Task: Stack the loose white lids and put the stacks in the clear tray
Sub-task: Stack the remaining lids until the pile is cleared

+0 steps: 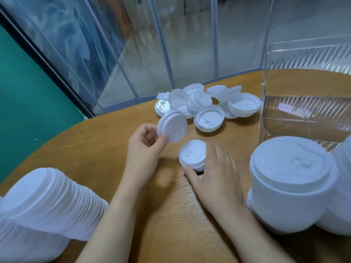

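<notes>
Pinching a tilted lid (pixel 172 125) only at its rim, the left hand (pixel 145 143) could drop it short of the small stack (pixel 192 155) that the right hand (pixel 214 173) steadies with thumb and fingers curled round it.

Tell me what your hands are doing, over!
Left hand pinches one white lid. Right hand steadies the small stack. Loose pile still waits; clear tray empty. Nothing in the way.
</notes>
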Available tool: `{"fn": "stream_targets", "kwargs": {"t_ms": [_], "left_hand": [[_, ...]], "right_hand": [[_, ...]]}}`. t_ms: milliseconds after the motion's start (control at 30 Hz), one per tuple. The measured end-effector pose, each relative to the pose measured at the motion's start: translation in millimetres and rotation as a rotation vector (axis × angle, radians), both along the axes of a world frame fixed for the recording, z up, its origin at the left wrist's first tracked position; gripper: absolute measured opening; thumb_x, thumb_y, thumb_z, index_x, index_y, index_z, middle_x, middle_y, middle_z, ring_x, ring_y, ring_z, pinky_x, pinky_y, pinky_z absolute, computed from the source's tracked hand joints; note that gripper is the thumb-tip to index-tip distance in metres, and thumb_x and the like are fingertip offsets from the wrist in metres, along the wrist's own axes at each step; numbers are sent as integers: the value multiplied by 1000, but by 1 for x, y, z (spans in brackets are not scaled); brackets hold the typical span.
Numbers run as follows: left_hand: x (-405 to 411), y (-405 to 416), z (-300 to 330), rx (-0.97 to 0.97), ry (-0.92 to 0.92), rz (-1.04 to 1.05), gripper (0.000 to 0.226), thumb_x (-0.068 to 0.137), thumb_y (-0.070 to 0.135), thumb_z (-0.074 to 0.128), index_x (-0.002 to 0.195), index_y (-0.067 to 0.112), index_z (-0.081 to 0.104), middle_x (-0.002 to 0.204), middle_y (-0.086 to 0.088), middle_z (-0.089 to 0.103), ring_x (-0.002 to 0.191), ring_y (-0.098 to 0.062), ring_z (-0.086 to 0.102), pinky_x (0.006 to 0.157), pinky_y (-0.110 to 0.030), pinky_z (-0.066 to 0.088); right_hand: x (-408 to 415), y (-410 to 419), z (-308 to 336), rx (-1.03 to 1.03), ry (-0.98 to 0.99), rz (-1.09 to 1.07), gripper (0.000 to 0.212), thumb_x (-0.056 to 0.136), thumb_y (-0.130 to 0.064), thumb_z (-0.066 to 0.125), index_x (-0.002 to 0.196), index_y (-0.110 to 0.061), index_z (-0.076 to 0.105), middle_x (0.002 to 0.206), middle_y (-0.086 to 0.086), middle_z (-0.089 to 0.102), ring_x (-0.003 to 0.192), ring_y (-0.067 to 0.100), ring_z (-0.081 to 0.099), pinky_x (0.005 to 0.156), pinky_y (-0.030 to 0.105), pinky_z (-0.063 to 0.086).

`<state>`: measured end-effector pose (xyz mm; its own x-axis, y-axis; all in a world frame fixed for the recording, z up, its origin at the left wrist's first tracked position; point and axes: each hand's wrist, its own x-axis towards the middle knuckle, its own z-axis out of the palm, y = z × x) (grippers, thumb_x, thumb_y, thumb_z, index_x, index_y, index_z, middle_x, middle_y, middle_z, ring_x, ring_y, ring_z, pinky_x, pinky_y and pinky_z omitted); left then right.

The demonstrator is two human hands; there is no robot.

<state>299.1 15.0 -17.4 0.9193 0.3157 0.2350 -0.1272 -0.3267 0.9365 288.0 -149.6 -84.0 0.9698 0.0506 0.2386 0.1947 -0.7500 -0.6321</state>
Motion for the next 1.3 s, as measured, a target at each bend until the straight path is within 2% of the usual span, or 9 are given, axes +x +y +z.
{"fn": "stream_targets", "kwargs": {"t_ms": [67, 200, 367, 567, 767, 933, 1067, 1167, 1300], "left_hand": [[-3, 4, -12, -157, 29, 6, 14, 90, 7, 75, 99, 4, 65, 79, 1, 71, 80, -14, 62, 82, -31, 51], [-1, 8, -23, -468, 206, -167, 33, 80, 18, 76, 110, 8, 67, 97, -18, 72, 92, -28, 60, 95, -41, 45], [5, 9, -30, -389, 225, -136, 38, 83, 22, 78, 113, 3, 68, 84, -8, 71, 67, -7, 58, 69, -21, 47], [6, 12, -34, -188, 238, -169, 22, 96, 16, 70, 114, 3, 71, 60, 11, 57, 55, -2, 46, 56, -12, 39], [3, 4, -34, -51, 223, -225, 16, 99, 19, 68, 111, 9, 71, 59, 11, 62, 52, -2, 51, 54, -16, 42], [4, 4, -37, -19, 210, -215, 14, 98, 23, 69, 108, 12, 70, 65, -1, 61, 59, -15, 51, 53, -21, 43], [6, 3, -39, 3, 222, -199, 13, 99, 25, 68, 108, 15, 72, 62, 6, 60, 57, -9, 53, 57, -18, 43], [6, 1, -39, 58, 238, -194, 13, 101, 31, 65, 103, 23, 75, 65, 2, 61, 60, -9, 53, 62, -25, 44], [5, -2, -36, 88, 264, -197, 16, 102, 31, 62, 99, 23, 75, 63, 3, 59, 54, -7, 50, 59, -28, 42]], "right_hand": [[0, -1, 0, -8, 9, 11, 72, 86, -59, 69, 140, -16, 51, 125, -1, 56, 120, 23, 51, 100, 29, 31], [2, 1, 0, -8, 1, 1, 66, 84, -60, 71, 132, -17, 54, 118, -1, 59, 114, 23, 55, 95, 32, 35], [2, 1, 1, -25, 6, 0, 71, 83, -63, 67, 134, -17, 51, 117, -1, 60, 114, 24, 56, 96, 39, 42], [3, -1, 3, 35, 25, 12, 93, 81, -64, 72, 154, -17, 40, 137, -1, 59, 132, 21, 50, 112, 38, 35], [3, 0, 3, 29, 18, 0, 100, 81, -66, 73, 157, -12, 36, 142, 1, 58, 134, 21, 48, 112, 37, 34], [3, 0, 1, -8, 5, 7, 100, 79, -62, 74, 158, -15, 34, 143, 1, 55, 136, 21, 46, 113, 37, 31], [4, 1, 2, -3, -14, 13, 88, 79, -69, 68, 149, -22, 44, 127, -5, 60, 124, 18, 51, 106, 38, 36], [4, 1, 3, 15, -22, 2, 77, 84, -68, 65, 145, -24, 48, 123, -7, 61, 121, 17, 52, 103, 36, 36], [4, 1, 2, 24, -20, 9, 74, 83, -67, 66, 142, -25, 50, 119, -9, 61, 117, 16, 53, 102, 35, 37]]}}
